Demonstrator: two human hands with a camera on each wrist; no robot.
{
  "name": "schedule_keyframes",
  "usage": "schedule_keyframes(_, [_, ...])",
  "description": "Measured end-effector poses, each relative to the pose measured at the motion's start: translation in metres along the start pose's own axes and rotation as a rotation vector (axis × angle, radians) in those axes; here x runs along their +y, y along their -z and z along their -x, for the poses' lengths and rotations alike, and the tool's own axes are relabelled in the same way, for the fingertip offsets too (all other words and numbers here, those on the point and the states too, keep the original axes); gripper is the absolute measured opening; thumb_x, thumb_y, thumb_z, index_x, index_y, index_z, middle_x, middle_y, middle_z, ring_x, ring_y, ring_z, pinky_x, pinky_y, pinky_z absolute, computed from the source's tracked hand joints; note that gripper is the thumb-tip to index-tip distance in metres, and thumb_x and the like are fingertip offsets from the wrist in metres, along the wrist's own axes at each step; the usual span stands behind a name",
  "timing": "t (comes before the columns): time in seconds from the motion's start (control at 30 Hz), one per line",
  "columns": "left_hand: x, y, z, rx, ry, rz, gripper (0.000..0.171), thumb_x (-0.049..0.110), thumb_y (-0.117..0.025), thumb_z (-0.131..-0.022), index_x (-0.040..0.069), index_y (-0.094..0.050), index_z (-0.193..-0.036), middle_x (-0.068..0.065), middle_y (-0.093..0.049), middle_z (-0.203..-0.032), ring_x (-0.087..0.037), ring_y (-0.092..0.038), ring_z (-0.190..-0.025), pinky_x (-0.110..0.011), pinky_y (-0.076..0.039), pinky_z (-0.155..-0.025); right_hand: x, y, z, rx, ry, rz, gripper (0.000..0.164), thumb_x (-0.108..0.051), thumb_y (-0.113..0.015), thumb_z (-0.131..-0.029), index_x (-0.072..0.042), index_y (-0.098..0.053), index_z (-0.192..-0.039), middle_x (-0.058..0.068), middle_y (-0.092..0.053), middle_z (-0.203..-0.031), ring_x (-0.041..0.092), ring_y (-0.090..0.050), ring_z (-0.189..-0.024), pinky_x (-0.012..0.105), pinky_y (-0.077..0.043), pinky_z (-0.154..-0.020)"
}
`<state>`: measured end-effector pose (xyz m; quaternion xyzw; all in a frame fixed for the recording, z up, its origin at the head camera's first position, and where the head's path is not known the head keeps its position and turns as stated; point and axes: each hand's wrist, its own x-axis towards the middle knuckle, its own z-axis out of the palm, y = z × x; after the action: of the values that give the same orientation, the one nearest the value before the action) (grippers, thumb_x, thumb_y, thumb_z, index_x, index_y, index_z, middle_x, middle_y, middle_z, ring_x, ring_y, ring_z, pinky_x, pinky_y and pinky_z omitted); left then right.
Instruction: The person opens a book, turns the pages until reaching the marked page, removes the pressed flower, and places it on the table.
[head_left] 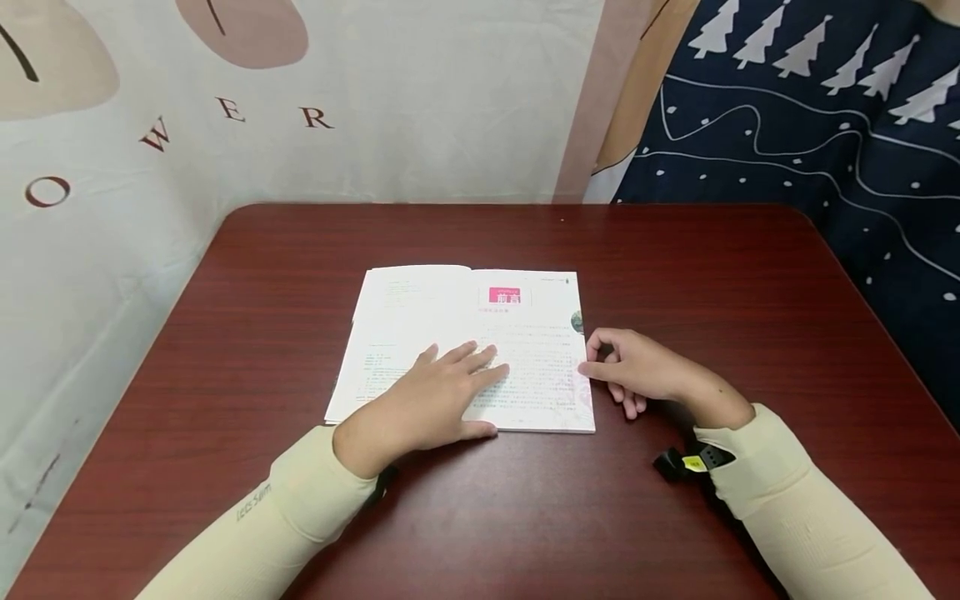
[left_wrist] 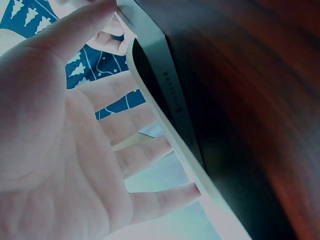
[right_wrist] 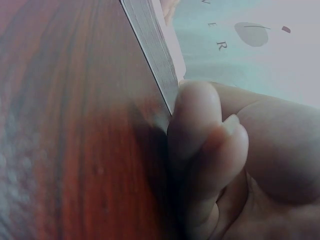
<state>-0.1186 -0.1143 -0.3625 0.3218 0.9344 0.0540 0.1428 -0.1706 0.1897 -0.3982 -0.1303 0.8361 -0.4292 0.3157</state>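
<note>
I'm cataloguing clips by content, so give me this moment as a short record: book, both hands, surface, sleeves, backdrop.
Book: open, pink heading block on the right-hand page
Left hand: spread over the book, touching it
Right hand: curled at the book's right edge; whether it pinches a page, cannot tell
Surface: reddish-brown table
Sleeves: pale, on both arms
Backdrop: light cloth; dark blue cloth with white trees

Pale glare marks the table point(head_left: 540, 508); wrist views seem hazy, softly blurred.
</note>
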Motion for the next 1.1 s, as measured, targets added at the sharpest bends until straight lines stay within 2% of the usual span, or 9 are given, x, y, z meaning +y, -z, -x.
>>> schedule_keyframes(0.27, [0.0003,0.0020,0.0009,-0.001,0.001,0.000,0.074,0.054,-0.069,-0.089,0.022,-0.045,-0.151,-0.005,-0.039,-0.160,-0.032,-0.034,-0.150,-0.068,-0.029,-0.114,-0.0030,0.0013,0.0015,-0.004,-0.006,-0.002,0.022,-0.025,-0.060,-0.100,-0.005,-0.051,-0.102,0.006,-0.053,-0.050,0.021,-0.058,-0.036,0.038,-0.050,-0.037])
schedule_keyframes(0.53, [-0.0006,0.0029,0.0012,-0.011,0.005,0.017,0.072,0.053,-0.068,-0.090,0.023,-0.045,-0.152,-0.005,-0.038,-0.161,-0.032,-0.032,-0.151,-0.068,-0.027,-0.115,-0.0019,0.0006,0.0009,-0.011,-0.020,-0.066,0.023,-0.023,-0.040,-0.109,-0.002,-0.051,-0.107,0.007,-0.054,-0.054,0.019,-0.058,-0.037,0.036,-0.048,-0.036])
schedule_keyframes(1.1, [-0.0032,0.0044,-0.0002,0.035,-0.061,0.011,0.056,0.045,-0.069,-0.092,0.025,-0.057,-0.143,-0.003,-0.047,-0.155,-0.035,-0.039,-0.147,-0.068,-0.031,-0.113,-0.0009,0.0010,0.0018,-0.015,-0.033,-0.077,0.023,-0.022,-0.039,-0.109,-0.002,-0.050,-0.108,0.008,-0.054,-0.054,0.020,-0.058,-0.037,0.036,-0.048,-0.036])
